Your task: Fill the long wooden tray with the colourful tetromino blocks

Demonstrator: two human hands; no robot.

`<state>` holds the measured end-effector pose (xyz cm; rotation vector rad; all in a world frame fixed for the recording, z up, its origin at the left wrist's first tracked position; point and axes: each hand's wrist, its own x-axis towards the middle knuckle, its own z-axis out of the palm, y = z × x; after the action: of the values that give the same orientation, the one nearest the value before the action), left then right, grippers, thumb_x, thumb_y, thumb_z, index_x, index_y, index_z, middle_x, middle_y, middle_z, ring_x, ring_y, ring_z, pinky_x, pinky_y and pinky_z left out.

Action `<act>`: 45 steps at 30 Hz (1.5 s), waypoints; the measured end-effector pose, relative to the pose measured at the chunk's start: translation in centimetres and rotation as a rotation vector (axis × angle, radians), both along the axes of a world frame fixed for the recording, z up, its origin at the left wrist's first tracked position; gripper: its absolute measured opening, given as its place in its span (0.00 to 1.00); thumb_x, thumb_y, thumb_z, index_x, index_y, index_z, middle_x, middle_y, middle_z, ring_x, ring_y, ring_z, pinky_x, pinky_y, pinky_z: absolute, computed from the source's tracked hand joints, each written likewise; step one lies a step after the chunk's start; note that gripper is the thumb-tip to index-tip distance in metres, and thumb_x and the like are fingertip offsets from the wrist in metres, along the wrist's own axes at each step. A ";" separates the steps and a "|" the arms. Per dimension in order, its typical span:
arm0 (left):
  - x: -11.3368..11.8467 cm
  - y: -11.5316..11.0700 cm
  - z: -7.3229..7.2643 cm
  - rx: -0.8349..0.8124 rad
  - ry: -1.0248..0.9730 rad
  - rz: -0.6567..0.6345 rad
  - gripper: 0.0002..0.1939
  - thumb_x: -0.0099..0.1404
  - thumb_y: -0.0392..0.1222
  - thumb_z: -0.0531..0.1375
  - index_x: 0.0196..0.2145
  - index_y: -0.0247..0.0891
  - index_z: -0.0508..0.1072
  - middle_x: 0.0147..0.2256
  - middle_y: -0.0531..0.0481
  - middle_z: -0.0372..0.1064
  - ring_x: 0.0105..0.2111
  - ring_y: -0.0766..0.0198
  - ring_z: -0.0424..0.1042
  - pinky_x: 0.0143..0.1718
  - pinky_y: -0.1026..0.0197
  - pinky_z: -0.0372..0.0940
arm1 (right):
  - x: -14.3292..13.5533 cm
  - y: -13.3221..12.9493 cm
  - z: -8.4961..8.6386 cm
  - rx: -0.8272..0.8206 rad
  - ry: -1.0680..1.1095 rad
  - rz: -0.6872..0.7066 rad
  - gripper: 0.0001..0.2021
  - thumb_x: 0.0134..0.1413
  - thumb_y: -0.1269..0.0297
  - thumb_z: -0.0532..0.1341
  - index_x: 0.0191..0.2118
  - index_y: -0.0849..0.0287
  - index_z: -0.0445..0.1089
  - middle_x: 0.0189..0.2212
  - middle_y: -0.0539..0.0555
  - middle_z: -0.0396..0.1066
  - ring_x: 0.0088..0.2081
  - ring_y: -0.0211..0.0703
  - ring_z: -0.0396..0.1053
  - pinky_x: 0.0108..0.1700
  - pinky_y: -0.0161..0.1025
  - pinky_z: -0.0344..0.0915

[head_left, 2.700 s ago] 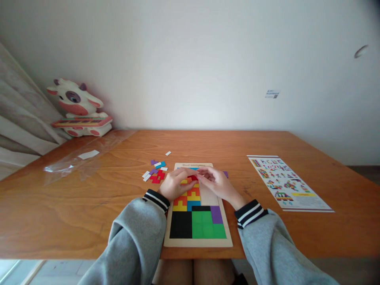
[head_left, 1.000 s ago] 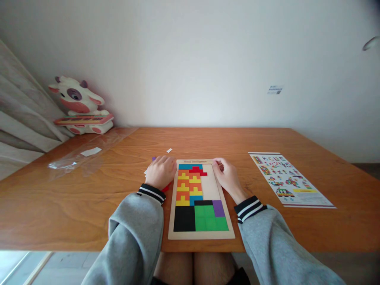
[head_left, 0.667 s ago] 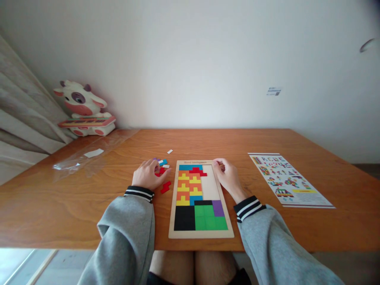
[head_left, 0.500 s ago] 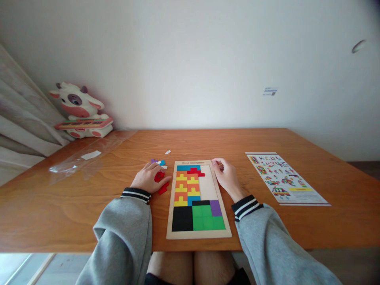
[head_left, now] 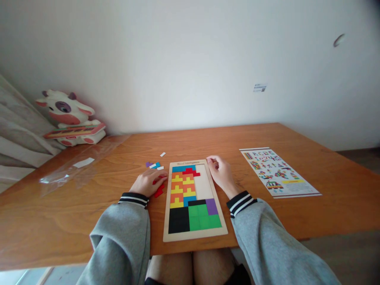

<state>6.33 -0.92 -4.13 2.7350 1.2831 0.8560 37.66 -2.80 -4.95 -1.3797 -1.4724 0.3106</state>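
Observation:
A wooden puzzle board [head_left: 195,238] lies before me, partly filled with orange, yellow, blue, red, black, green and purple pieces; bare wood shows at its upper right. Left of it, my left hand [head_left: 147,182] rests with bent fingers on loose red pieces [head_left: 159,191], closed on one of them. Beyond its fingers lie a purple piece [head_left: 148,164] and a blue piece [head_left: 157,164] with small white strips. My right hand [head_left: 220,172] touches the board's upper right corner, its fingers curled; whether anything is in them is hidden.
A printed pattern sheet [head_left: 279,174] lies to the right. At the back left stands a cow toy with a keyboard [head_left: 75,130], with a clear plastic bag [head_left: 68,170] in front. A small white strip [head_left: 163,154] lies behind the board.
The view has shifted and tilted slightly. My left hand's fingers have drawn together over the red pieces, and the purple and blue pieces are more exposed. My right hand stays at the board's corner.

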 end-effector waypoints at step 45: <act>9.4 -2.3 1.2 0.054 -0.209 -0.280 0.14 0.68 0.45 0.60 0.49 0.39 0.72 0.49 0.42 0.73 0.52 0.56 0.70 0.55 0.49 0.66 | -0.3 0.6 -0.1 -0.207 0.352 0.317 0.18 0.51 0.52 0.67 0.44 0.58 0.75 0.39 0.58 0.79 0.39 0.47 0.76 0.42 0.44 0.73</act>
<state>15.70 -3.20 -2.88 2.6858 0.8289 1.1200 37.37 -2.21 -5.01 -1.1716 -1.3834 0.8830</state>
